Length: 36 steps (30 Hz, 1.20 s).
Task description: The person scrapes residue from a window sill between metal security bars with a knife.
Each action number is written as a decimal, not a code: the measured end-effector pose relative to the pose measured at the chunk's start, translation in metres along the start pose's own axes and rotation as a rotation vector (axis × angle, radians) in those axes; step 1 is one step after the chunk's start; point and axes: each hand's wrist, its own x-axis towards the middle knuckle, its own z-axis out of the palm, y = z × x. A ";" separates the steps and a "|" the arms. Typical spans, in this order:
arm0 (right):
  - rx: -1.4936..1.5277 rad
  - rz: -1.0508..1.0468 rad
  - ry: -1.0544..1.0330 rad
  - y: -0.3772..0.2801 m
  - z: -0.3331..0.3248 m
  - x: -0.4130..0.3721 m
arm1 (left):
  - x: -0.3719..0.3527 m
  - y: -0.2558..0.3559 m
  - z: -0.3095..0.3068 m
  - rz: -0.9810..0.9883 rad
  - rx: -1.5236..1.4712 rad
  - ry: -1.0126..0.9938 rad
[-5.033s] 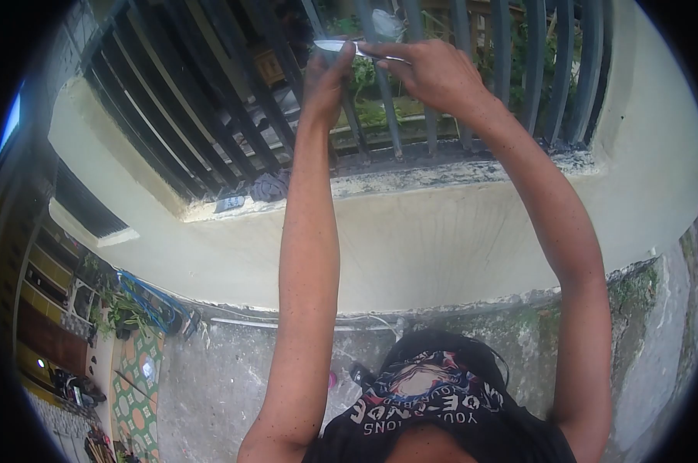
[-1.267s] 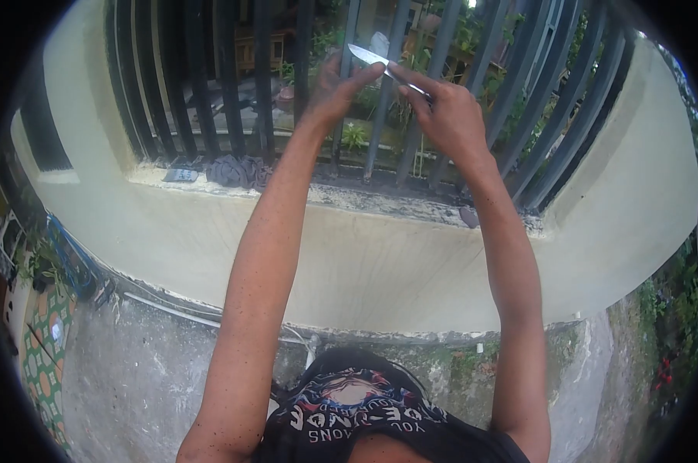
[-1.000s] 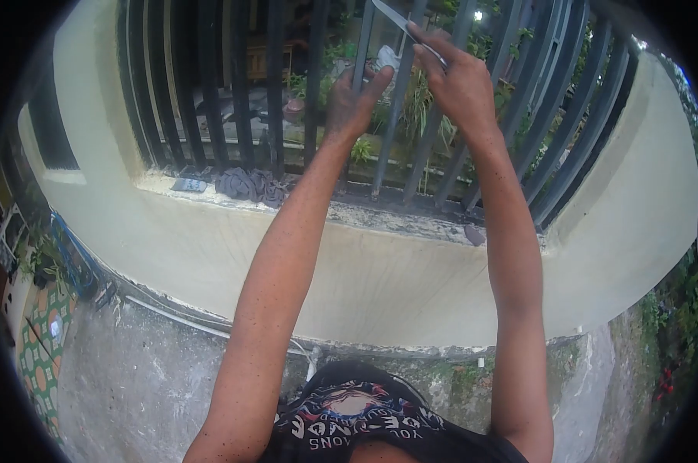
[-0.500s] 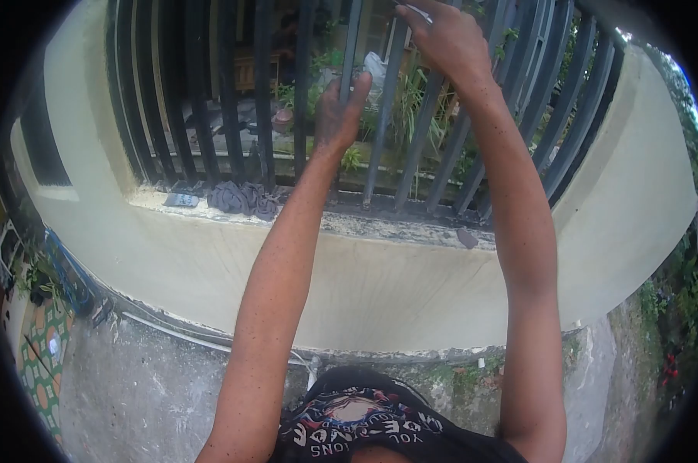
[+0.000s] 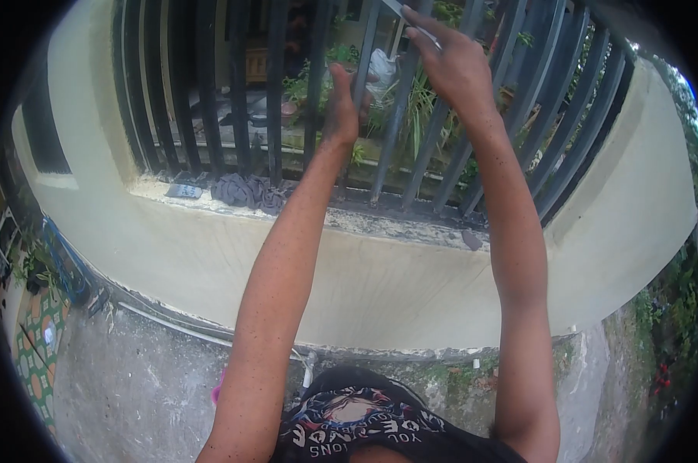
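Observation:
My left hand (image 5: 344, 108) is closed around one dark grey metal bar (image 5: 370, 35) of the window grille. Its thumb shows left of the bar, and some fingertips come out behind it on the right. Higher up and to the right, my right hand (image 5: 458, 71) grips a thin, pale, flat tool (image 5: 396, 7) whose kind I cannot make out. The tool's upper end runs out of the top of the view, close to the same bar. Part of it passes under my fingers and shows again beside them.
On the worn sill (image 5: 349, 220) lie a crumpled grey cloth (image 5: 245, 191), a small grey packet (image 5: 184, 190) and a dark flake (image 5: 471, 240). Behind the bars are green plants (image 5: 418, 116) and a white bag (image 5: 381, 73). A white pipe (image 5: 175, 327) runs along the wall's foot.
My right hand has come down slightly with the tool, more of which now shows. My left hand has turned a little, still around the bar. The view has shifted slightly.

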 end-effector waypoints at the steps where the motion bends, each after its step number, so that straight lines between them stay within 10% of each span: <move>1: -0.004 0.005 -0.005 -0.009 -0.008 -0.011 | -0.001 0.002 0.000 -0.028 -0.061 -0.035; 9: 0.293 0.342 -0.621 -0.027 -0.038 -0.126 | -0.004 0.006 -0.010 -0.040 -0.156 -0.098; 24: 1.130 1.179 -0.596 -0.064 -0.046 -0.303 | -0.003 -0.001 -0.013 0.068 0.006 -0.167; 36: 1.170 1.265 -0.486 -0.084 -0.027 -0.315 | -0.048 -0.019 -0.021 0.085 0.346 -0.094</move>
